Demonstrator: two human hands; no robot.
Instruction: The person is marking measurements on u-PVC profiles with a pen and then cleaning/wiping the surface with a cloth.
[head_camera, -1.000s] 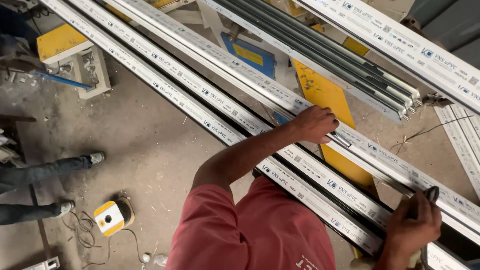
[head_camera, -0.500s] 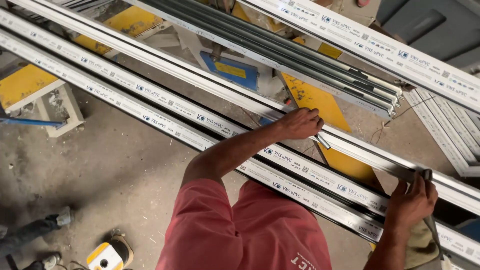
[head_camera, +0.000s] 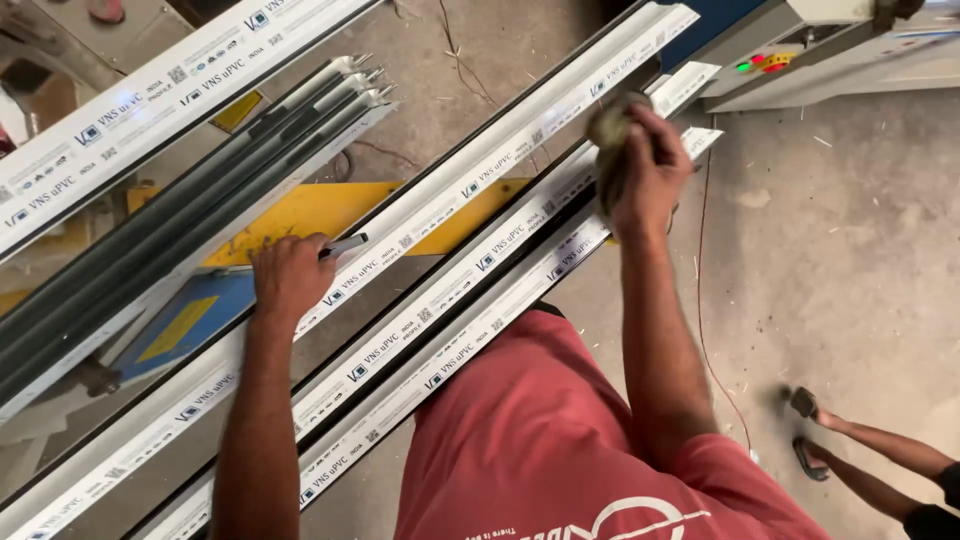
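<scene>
White profiles (head_camera: 470, 270): three | left hand (head_camera: 290, 280): marker (head_camera: 345, 244) | right hand (head_camera: 650, 170): rag (head_camera: 605, 130)

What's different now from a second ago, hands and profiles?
The view swung toward the profiles' ends, bringing a machine and another person's feet into sight. The right hand, gripping a rag, moved up along the white profiles toward their ends. The left hand stays pressed on the upper profile, still holding a pen-like tool.

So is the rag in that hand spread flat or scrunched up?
Scrunched up. The right hand grips the rag in a bunched wad against the white profile, not flat.
</scene>
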